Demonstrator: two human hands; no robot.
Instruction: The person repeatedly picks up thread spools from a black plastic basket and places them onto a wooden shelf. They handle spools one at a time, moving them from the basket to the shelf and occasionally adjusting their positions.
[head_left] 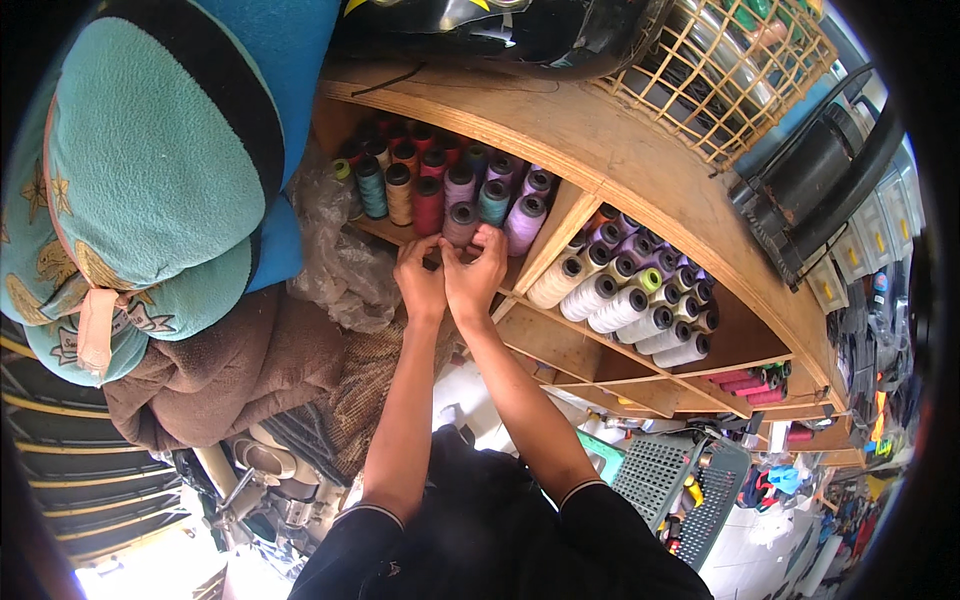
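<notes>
In a wooden shelf compartment stand several thread spools, among them red, tan, teal and purple ones. A mauve thread spool (pixel 461 222) is at the front of them, and both of my hands meet at its lower end. My left hand (pixel 420 277) has its fingers bent and pinched against the spool's left side. At the right side, my right hand (pixel 476 268) closes its thumb and curled fingers around the base. A lilac thread spool (pixel 525 224) and a teal thread spool (pixel 493 202) are close to my right fingertips. My fingers partly hide the mauve spool's bottom.
White thread spools (pixel 618 309) fill the neighbouring compartment of the wooden shelf (pixel 560 140). A crumpled plastic bag (pixel 345 265) hangs left of my hands, beside a turquoise plush cushion (pixel 150 150). A wicker basket (pixel 730 80) sits on top; a grey plastic crate (pixel 690 485) stands below right.
</notes>
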